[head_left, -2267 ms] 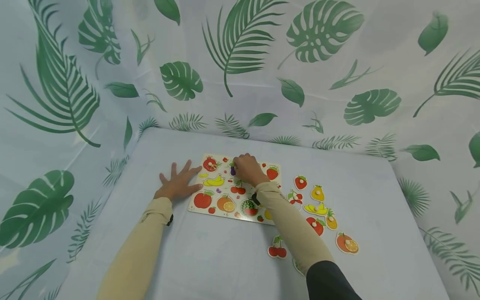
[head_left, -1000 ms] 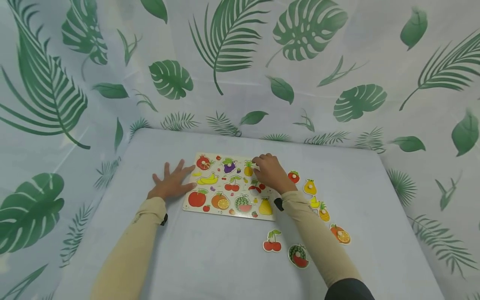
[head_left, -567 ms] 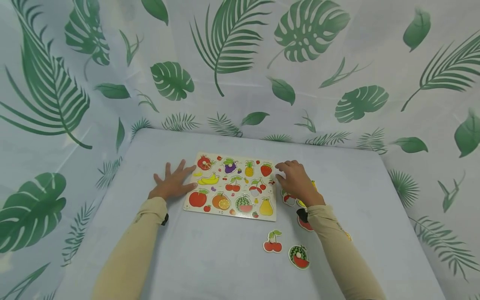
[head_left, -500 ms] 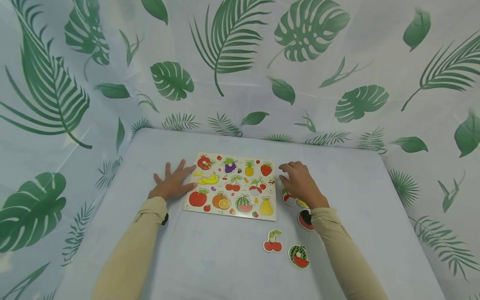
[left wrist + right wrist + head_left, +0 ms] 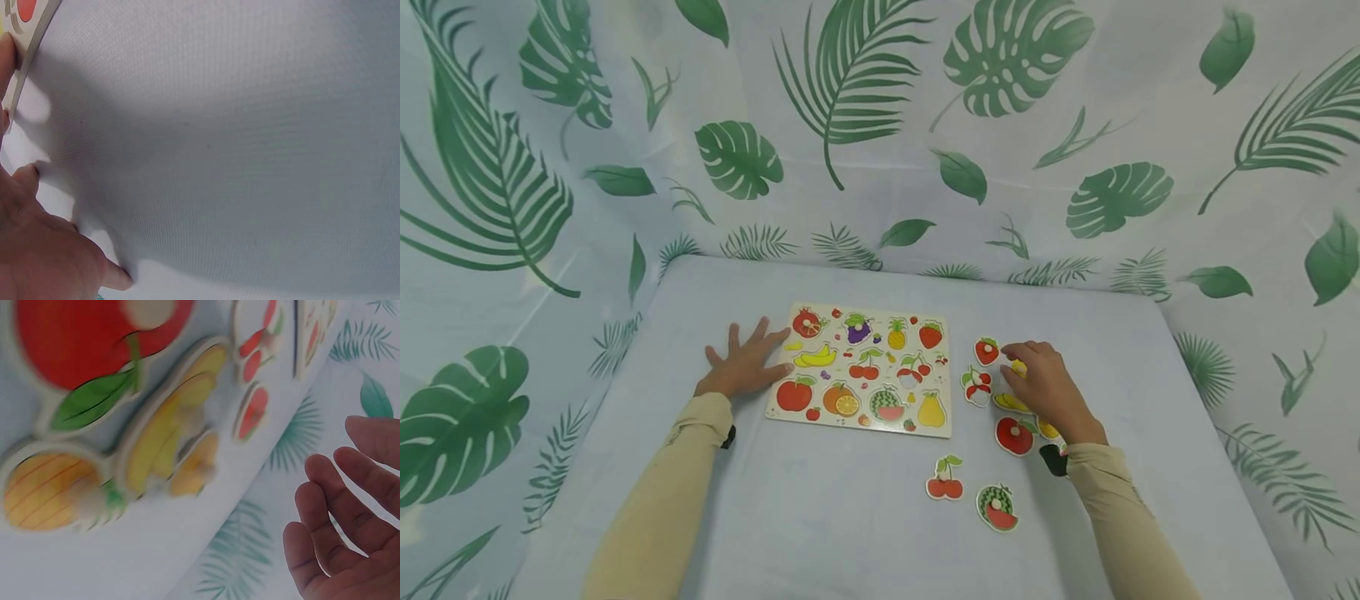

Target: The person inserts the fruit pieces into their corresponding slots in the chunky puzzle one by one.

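Observation:
A fruit puzzle board (image 5: 910, 427) lies on the table. My left hand (image 5: 743, 363) is spread flat, its thumb and a finger at the board's left edge; the left wrist view shows part of the hand (image 5: 50, 250) beside the board's corner. Grapes (image 5: 857, 328) and pomegranate (image 5: 807, 322) pieces with knobs sit in their spots on the board. My right hand (image 5: 1047, 387) hovers over loose fruit pieces, partly covering the pear piece (image 5: 1019, 367). Its fingers are loosely bent and hold nothing in the right wrist view.
Near the right hand lie strawberry (image 5: 987, 351), red-and-white cherry (image 5: 977, 387), banana (image 5: 1011, 402), apple (image 5: 1015, 437) and pineapple (image 5: 1047, 430) pieces. Closer to me are cherries (image 5: 944, 480) and watermelon (image 5: 997, 507) pieces. A leaf-patterned curtain (image 5: 880, 208) stands behind the table.
My right hand has left the grapes piece in the board and moved right, past the board's edge, to above the loose pieces. The left hand has stayed at the board's edge.

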### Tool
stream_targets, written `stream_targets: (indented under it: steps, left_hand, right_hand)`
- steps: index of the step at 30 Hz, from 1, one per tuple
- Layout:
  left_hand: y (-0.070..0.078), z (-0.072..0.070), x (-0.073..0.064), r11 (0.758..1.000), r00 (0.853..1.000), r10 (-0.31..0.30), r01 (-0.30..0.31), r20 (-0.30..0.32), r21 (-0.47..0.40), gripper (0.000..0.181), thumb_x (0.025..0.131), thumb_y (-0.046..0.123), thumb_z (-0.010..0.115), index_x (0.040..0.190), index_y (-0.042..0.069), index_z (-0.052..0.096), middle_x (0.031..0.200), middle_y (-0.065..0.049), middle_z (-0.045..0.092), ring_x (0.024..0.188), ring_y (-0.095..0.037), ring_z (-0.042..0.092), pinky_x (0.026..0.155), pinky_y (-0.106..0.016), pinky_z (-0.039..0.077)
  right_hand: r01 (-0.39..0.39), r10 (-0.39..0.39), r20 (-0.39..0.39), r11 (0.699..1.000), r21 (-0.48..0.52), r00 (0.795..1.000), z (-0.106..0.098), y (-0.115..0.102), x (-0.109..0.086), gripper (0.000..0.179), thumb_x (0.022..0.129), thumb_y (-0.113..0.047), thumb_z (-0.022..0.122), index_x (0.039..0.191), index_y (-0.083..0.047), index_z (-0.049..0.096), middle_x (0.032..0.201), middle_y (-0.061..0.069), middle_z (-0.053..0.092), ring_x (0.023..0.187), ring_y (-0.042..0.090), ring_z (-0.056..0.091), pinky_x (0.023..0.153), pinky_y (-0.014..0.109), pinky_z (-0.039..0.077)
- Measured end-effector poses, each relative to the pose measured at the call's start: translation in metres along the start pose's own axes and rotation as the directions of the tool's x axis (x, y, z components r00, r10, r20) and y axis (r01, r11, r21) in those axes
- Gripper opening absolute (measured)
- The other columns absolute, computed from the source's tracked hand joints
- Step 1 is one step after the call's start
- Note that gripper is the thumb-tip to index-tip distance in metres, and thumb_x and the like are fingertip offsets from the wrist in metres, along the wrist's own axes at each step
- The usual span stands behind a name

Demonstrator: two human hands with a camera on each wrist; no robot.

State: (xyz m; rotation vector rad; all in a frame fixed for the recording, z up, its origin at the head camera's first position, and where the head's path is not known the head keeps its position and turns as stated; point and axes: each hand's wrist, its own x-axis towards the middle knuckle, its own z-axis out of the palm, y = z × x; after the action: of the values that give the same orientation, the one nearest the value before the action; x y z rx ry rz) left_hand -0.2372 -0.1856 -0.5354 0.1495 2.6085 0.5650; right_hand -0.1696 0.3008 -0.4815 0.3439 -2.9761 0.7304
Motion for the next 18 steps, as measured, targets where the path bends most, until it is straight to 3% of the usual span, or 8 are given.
stream_targets:
  steps: [18]
  left_hand:
    - [-0.002, 0.001, 0.003, 1.0, 1.0, 0.002, -0.002, 0.011, -0.017, 0.083, 0.104, 0.053, 0.062, 0.172, 0.026, 0.025, 0.179, -0.015, -0.004, 0.155, -0.055, -0.024, 0.108, -0.086, -0.017]
  right_hand:
    - [-0.194, 0.197, 0.072, 0.98, -0.046, 0.978, -0.011, 0.033, -0.054, 0.03, 0.098, -0.008, 0.074, 0.123, 0.009, 0.071, 0.117, 0.027, 0.07, 0.113, 0.047, 0.056, 0.099, 0.067, 0.049]
